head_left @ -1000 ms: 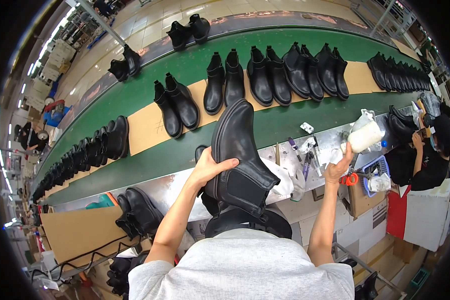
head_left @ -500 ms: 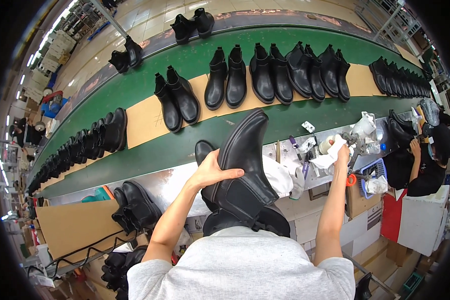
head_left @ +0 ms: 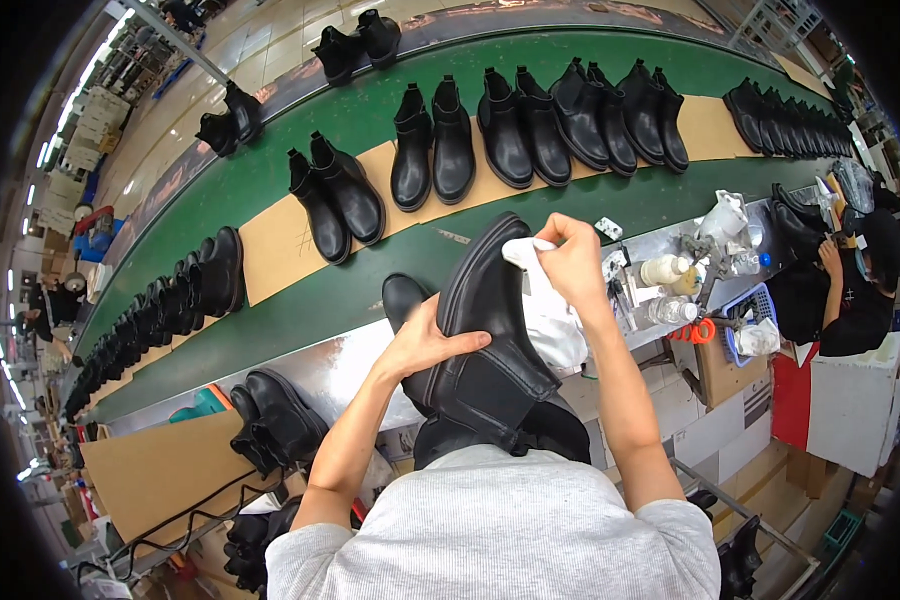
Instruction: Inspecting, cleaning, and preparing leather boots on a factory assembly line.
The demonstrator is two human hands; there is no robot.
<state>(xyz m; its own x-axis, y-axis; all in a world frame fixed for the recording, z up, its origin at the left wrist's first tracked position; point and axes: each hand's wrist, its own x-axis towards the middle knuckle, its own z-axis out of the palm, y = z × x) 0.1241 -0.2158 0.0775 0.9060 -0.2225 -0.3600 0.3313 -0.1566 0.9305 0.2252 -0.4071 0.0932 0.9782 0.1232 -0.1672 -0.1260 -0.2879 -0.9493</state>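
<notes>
A black ankle boot [head_left: 485, 320] with an elastic side panel is tilted in front of me, toe pointing away. My left hand [head_left: 425, 345] grips it around the sole side, thumb across the upper. My right hand [head_left: 573, 262] pinches a white cloth [head_left: 526, 250], which meets the boot near its toe. More of the white cloth seems to hang below that hand, though I cannot tell whether it is one piece. A second black boot [head_left: 402, 300] is partly hidden behind the held one.
Several pairs of black boots [head_left: 453, 140] stand on brown cardboard along the green conveyor belt [head_left: 260, 170]. Bottles [head_left: 664, 269], an orange-handled tool [head_left: 705, 330] and a blue basket [head_left: 748, 310] crowd the metal ledge at right. A co-worker [head_left: 855, 300] sits beyond them.
My right hand has come left with the white cloth, from beside the bottles to the boot's toe. My left hand keeps its hold on the boot.
</notes>
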